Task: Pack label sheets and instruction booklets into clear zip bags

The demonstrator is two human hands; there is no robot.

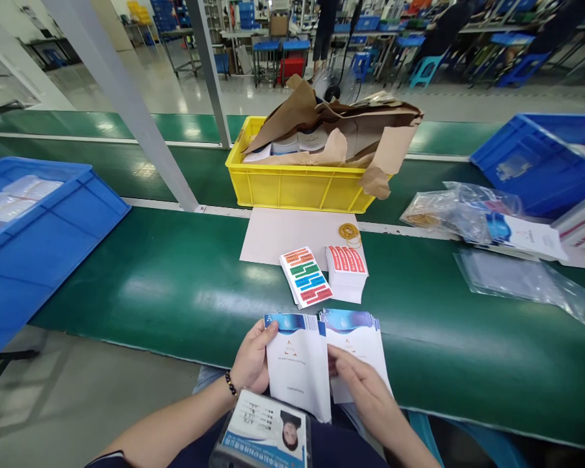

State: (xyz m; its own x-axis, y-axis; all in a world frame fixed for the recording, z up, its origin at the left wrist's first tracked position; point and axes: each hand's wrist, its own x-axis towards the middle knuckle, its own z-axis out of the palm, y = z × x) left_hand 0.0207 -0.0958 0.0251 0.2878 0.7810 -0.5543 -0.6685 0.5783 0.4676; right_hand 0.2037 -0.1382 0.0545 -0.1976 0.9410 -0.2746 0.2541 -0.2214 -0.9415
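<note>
My left hand (254, 356) is closed on the left edge of a white booklet (297, 370) with a blue wavy top band, its thumb on the front. The booklet is tilted up near the table's front edge. Beside it lies a stack of matching booklets (355, 335), fanned slightly at the top. My right hand (363, 387) is at the held booklet's right edge, over the stack, fingers stretched out and fingertips partly hidden. Beyond them lie a pile of colour-printed cards (306, 277) and a taller stack of red-and-white cards (347, 273).
Yellow rubber bands (350, 233) lie on a white sheet (292, 234). Behind stands a yellow crate (297, 188) with brown paper. Blue bins (53, 240) flank the green table (175, 279); plastic bags (521, 286) lie right. A badge (266, 432) hangs in front of me.
</note>
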